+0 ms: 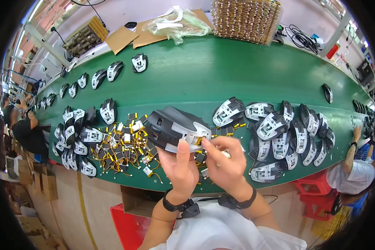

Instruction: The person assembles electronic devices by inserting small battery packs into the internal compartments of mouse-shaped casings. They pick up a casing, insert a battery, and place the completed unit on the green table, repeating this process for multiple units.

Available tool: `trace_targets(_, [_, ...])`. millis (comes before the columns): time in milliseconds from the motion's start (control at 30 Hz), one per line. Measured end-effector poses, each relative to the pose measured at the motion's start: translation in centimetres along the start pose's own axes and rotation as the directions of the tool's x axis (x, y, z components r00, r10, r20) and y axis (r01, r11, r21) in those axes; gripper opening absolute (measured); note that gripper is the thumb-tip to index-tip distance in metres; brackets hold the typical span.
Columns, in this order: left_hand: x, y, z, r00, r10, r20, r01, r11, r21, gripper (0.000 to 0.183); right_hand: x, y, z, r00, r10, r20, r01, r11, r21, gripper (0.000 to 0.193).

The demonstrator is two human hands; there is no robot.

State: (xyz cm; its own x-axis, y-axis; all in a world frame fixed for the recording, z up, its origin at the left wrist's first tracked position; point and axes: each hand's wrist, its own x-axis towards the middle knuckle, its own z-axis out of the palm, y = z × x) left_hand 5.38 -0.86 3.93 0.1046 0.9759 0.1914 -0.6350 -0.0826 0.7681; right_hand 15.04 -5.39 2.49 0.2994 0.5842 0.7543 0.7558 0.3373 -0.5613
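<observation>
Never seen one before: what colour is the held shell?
Shell: black and pale grey; head view.

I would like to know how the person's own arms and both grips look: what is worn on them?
The left grip and right grip are bare hands, without gloves. Each wrist wears a black strap, left and right, with a dark, blocky piece on it. The forearms are uncovered; a white shirt shows below.
</observation>
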Motion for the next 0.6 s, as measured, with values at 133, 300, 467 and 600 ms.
trace_targets(133, [-0.2, 0.4, 0.1, 0.998, -0.065, -0.014, 0.063, 0.994, -0.090, 0.049, 0.9, 0.0, -0.9, 0.999, -0.038, 0.010, 0.038, 0.999, -0.016, 0.043])
trace_targets(300, [0.1, 0.7, -0.2, 0.997, -0.073, 0.017, 0.073, 0.997, 0.012, 0.046, 1.8, 0.0, -1.7, 0.995, 0.088, 0.049, -0.094, 0.985, 0.143, 0.026])
trace_targets(467, [-0.4, 0.6, 0.2, 0.999, -0.042, 0.030, 0.040, 0.997, 0.069, 0.048, 1.2, 0.1, -1.0, 0.851, 0.474, 0.227, -0.499, 0.595, 0.630, 0.025])
trace_targets(600, [-0.4, 0.3, -1.1, 0.994, -0.065, 0.088, 0.054, 0.992, 0.115, 0.048, 1.1, 1.0, -1.2, 0.699, 0.497, 0.514, -0.663, 0.183, 0.726, 0.030])
